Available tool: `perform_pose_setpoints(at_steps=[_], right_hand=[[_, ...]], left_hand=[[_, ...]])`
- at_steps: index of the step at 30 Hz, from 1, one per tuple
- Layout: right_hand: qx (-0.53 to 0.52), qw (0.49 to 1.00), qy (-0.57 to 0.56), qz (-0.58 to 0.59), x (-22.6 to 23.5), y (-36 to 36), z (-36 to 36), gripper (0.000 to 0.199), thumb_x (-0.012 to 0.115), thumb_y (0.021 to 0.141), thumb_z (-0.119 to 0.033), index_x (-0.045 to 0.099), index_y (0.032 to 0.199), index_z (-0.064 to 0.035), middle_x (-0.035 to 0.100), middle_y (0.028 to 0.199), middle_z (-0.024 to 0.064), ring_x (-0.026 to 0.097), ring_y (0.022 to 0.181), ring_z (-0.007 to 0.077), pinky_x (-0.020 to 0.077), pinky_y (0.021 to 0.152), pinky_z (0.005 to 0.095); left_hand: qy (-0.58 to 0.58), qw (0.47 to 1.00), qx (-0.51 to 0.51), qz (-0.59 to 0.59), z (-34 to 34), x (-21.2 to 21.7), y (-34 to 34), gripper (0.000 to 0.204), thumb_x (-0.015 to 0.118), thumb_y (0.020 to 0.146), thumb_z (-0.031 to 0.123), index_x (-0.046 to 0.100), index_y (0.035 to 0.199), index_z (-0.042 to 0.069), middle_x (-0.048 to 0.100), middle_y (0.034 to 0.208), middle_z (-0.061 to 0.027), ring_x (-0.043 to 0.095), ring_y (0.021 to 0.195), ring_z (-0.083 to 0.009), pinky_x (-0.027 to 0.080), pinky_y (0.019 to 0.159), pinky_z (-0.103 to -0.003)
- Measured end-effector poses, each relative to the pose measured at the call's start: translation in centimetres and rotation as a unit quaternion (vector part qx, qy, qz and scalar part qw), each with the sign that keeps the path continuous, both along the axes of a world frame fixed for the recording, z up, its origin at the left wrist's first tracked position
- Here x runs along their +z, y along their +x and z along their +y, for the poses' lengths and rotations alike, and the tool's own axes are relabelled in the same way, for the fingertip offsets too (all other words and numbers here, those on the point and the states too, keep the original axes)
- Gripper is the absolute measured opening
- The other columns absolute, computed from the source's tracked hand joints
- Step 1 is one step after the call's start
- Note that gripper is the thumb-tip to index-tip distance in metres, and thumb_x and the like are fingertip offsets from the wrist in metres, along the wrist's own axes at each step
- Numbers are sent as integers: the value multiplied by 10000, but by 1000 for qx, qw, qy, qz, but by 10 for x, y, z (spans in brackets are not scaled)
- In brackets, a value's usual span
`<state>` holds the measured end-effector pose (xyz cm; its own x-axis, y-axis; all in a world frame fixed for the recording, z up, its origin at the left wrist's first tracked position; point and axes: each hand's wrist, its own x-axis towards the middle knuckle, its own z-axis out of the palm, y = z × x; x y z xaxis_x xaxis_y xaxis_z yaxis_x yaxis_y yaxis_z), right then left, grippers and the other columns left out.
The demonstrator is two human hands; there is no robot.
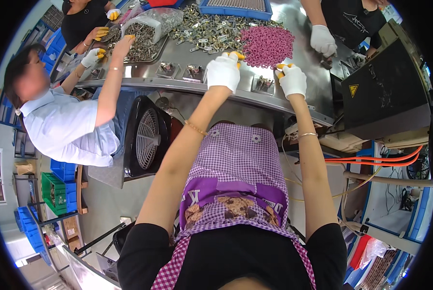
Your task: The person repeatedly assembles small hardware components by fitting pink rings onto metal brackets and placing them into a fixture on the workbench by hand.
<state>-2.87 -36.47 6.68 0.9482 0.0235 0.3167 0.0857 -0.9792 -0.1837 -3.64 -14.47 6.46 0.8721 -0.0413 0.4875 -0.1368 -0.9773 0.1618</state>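
Both of my hands wear white gloves with yellow fingertips. My left hand (pixel 223 72) is over the near edge of the steel table, its fingers bent and drawn together at the left border of a heap of pink rings (pixel 267 46). My right hand (pixel 293 81) is at the heap's near right border, thumb and fingers pinched. Whatever either hand holds is too small or hidden to make out. Beyond my left hand lies a wide pile of small metal parts (pixel 204 31). A small metal fixture (pixel 263 84) sits at the table's edge between my hands.
More fixtures (pixel 193 72) line the edge leftward. A blue tray (pixel 235 8) of rods stands behind the piles. A seated co-worker (pixel 66 116) reaches to a metal tray at left; other gloved people work across the table. A dark box (pixel 385 89) stands at right, near orange hoses (pixel 381 161).
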Motion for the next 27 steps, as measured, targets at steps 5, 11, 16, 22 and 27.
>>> perform_pose_setpoints(at_steps=[5,11,16,22,27], right_hand=[[-34,994,58,90,-5,-2,-23,229,600,850,-283,715,1015,-176,652,1043,80,617,800,326,496,765,401],[-46,997,55,19,-5,-12,-2,219,632,834,-260,705,976,-109,656,982,117,615,782,328,494,751,392],[89,966,193,-148,-15,-23,-5,203,672,814,-195,686,944,-40,659,897,122,612,749,273,490,722,342],[125,904,389,126,-7,-29,-8,160,686,804,-55,660,952,-1,669,970,74,605,814,169,472,757,256],[148,893,401,143,-3,-26,-6,199,693,792,-91,663,973,-12,649,859,65,556,711,162,462,672,267]], left_hand=[[-258,956,-14,140,-21,-7,-31,234,614,812,283,679,959,113,649,878,-124,607,672,-328,478,631,-423],[-140,985,9,-96,-18,-55,-37,218,672,784,272,696,936,117,669,863,-116,614,678,-303,481,624,-390],[-113,992,-37,-38,-17,-46,-40,200,699,772,239,705,930,117,681,886,-125,628,706,-282,493,647,-354],[-378,922,-67,42,-23,-34,-35,206,691,782,239,694,947,116,684,916,-123,642,747,-277,502,675,-352],[-485,856,-79,162,-40,-1,-33,200,665,798,233,682,959,115,683,925,-106,639,757,-286,499,695,-371]])
